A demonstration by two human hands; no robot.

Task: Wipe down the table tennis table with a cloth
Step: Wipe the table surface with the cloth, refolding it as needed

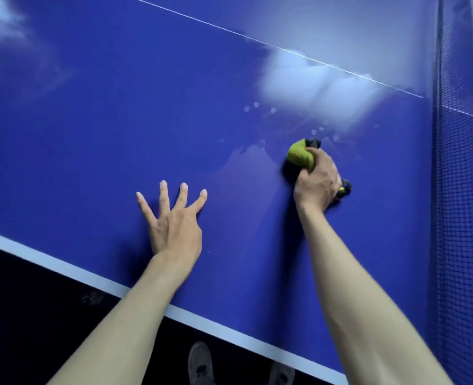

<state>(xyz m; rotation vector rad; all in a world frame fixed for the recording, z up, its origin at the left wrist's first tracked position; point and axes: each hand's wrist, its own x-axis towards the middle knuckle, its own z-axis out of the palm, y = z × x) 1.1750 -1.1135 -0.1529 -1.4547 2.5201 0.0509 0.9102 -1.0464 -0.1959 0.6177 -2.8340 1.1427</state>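
Table [96, 112]: blue table tennis top, one, fills most of the view; pale edge band runs from 9 o'clock down to 5 o'clock; thin white centre line crosses from 12 o'clock toward 3 o'clock.
Glare: bright cloudy reflection on the top at 1 o'clock; small droplets and smear marks just below it.
Net [463, 218]: one, dark mesh, runs top to bottom along the 3 o'clock side.
Floor [21, 315]: dark, seen below the table edge from 8 to 6 o'clock.
Shoes [200, 362]: two, grey, at 6 o'clock.
Left hand [174, 226]: flat on the top, fingers spread and straight, holds nothing; just below centre.
Right hand [317, 182]: fingers curled round the cloth, pressing it on the top; at 3 o'clock from centre.
Cloth [300, 155]: one, yellow-green and dark, bunched; long axis from 11 to 5 o'clock, green end toward 11; on the wet patch, well short of the net.
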